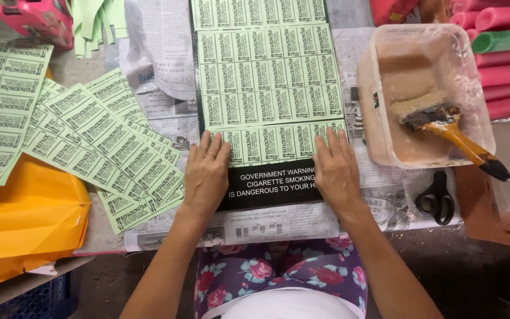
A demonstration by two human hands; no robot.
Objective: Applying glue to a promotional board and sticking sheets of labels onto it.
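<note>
Hands flat, fingers spread, gripping nothing: left hand (206, 173) and right hand (336, 169) pressed on the lower edge of a label sheet (270, 82). Sheet was pale green, gridded into small printed rectangles, lying on a black card (267, 188) mid-table over newspaper. Loose sheets (110, 139) lay left; tub (385, 136) with brush (447, 127) and scissors (437, 198) right.

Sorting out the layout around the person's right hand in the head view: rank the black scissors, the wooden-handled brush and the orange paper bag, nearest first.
From the right hand:
1. Black scissors, just right of it.
2. Wooden-handled brush, farther right, across the clear plastic tub.
3. Orange paper bag, far left.
</note>
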